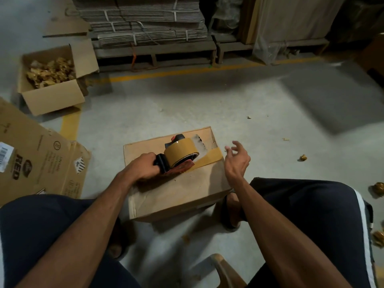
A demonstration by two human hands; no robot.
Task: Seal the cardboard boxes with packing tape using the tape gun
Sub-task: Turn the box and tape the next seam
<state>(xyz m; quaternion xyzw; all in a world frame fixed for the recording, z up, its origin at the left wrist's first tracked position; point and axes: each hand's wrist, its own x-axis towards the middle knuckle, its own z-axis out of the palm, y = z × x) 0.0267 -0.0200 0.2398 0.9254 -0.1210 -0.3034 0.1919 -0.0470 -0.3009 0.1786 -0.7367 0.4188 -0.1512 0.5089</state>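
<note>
- Head view: the left hand (143, 167) grips the tape gun (180, 155) handle on the cardboard box (178, 190), which sits on the floor between the knees.
- Right hand (236, 161) hovers spread just right of the tape strip (207, 160).

We find open floor (207, 104) beyond and right of the cardboard box (176, 190), while the printed carton (37, 154) and open box (52, 94) crowd our left and the pallet (155, 53) blocks farther ahead.

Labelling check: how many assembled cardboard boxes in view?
2: the closed brown cardboard box under the tape gun, between the knees; the open brown cardboard box, upper left. More may be hidden.
</note>
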